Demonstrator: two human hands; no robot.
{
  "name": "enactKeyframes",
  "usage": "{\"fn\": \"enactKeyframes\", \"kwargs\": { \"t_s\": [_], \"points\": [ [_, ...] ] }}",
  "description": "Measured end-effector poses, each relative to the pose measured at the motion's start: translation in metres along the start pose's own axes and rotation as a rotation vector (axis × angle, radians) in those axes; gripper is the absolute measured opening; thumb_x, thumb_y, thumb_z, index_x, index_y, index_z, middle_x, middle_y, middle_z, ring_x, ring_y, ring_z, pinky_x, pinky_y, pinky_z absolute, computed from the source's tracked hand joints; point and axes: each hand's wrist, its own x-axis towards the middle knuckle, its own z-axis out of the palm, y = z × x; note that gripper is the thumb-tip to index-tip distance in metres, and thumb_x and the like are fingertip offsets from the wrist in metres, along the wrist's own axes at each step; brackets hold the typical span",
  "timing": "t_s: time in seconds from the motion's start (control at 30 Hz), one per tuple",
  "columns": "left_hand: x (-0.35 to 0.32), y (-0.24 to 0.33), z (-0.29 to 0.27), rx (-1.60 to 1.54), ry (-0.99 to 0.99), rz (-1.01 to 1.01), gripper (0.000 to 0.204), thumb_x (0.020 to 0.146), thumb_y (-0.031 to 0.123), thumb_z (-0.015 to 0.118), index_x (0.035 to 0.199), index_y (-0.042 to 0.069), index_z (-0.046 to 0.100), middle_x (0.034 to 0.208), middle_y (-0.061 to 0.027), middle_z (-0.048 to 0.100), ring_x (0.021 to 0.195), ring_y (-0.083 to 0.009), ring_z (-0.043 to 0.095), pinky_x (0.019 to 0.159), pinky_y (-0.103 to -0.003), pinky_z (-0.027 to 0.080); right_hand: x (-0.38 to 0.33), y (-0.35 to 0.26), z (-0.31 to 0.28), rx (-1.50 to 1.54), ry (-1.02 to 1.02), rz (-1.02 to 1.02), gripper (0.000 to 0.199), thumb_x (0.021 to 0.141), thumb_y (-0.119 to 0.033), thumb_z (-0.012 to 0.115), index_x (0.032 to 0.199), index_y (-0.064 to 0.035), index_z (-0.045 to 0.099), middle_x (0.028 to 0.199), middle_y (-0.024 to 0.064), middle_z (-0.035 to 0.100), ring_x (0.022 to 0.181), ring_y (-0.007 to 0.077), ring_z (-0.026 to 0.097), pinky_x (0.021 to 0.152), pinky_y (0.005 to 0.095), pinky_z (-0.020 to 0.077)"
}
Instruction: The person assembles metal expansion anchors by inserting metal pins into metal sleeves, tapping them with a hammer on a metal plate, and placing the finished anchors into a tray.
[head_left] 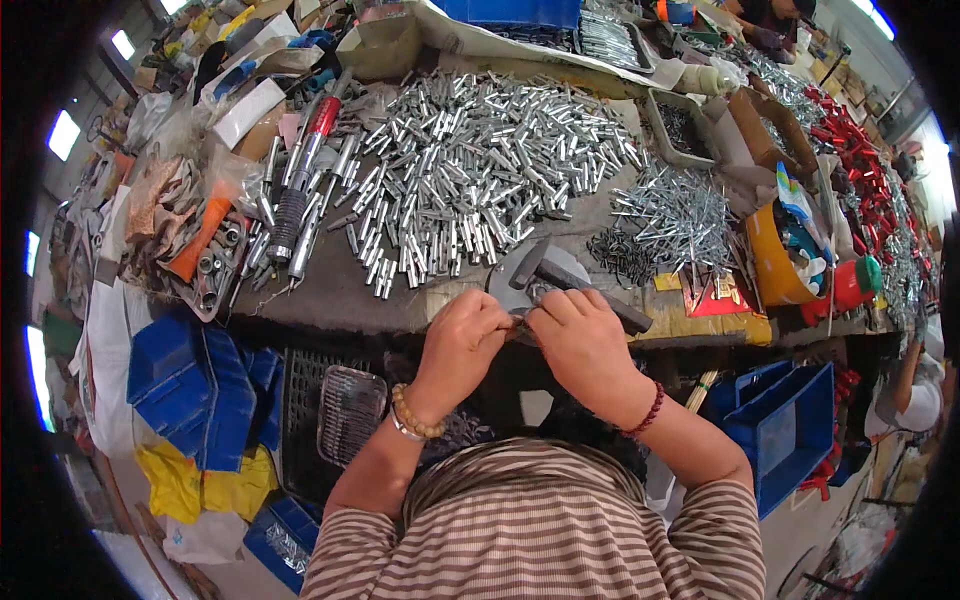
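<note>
Two hands, left hand (460,337) and right hand (582,337), fingers pinched closed on small dark piece (517,323), mostly hidden, at near edge of worktop (360,305). 12 o'clock, just beyond: blocky dull-metal hammer (556,271), smooth grey plate (507,288). 11: heaped shiny tubes (470,165). 2: thin silvery pins (672,215). 10: ribbed driver (290,212), red-banded.

At lower left, I register angular blue plastic bins (168,375), a crumpled yellow bag (168,482) and a black perforated crate (302,392).

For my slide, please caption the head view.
Left hand and right hand close together near a hammer, before piled metal pieces.
</note>
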Motion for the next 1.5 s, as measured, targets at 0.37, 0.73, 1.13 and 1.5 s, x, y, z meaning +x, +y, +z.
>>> {"fn": "enactKeyframes", "kwargs": {
  "t_s": [0.37,0.73,1.13,1.5],
  "points": [
    [0.006,0.001,-0.010,-0.061,-0.121,-0.120,0.014,0.086,0.005,0.079,0.096,0.000,0.071,0.095,-0.0090,0.062,0.087,-0.0245,0.063,0.078,-0.034,0.050,-0.028,0.028,-0.021,0.073,0.148,0.307,0.029,0.086,-0.006,0.074,0.114,-0.0064,0.066,0.097,0.0117,0.061,0.091,0.0344,0.066,0.075,0.0464,0.0521],
    [0.005,-0.001,-0.006,-0.067,-0.071,-0.055,0.014,0.084,0.005,0.081,0.093,0.001,0.071,0.090,-0.0096,0.062,0.081,-0.0284,0.062,0.072,-0.038,0.050,-0.080,-0.001,-0.023,0.190,0.250,0.250,0.023,0.090,-0.001,0.072,0.112,-0.0058,0.073,0.104,0.0136,0.067,0.080,0.0344,0.070,0.066,0.0424,0.0563],
    [0.005,-0.001,-0.008,-0.093,-0.081,-0.104,0.014,0.085,0.008,0.082,0.092,0.001,0.073,0.090,-0.0087,0.061,0.080,-0.0248,0.062,0.072,-0.036,0.050,-0.024,0.024,-0.025,-0.104,0.260,0.081,0.024,0.085,-0.008,0.075,0.108,-0.0110,0.070,0.096,0.0108,0.063,0.093,0.0306,0.066,0.070,0.0430,0.0528],
    [-0.024,0.007,0.014,0.007,0.250,-0.117,0.030,0.096,0.005,0.072,0.126,0.003,0.072,0.097,-0.0082,0.069,0.078,-0.0162,0.061,0.072,-0.030,0.051,-0.048,-0.022,-0.013,0.479,-0.117,0.492,0.023,0.088,-0.014,0.076,0.102,-0.0034,0.061,0.077,0.0179,0.066,0.072,0.0374,0.069,0.063,0.0487,0.0514]
  ]
}}
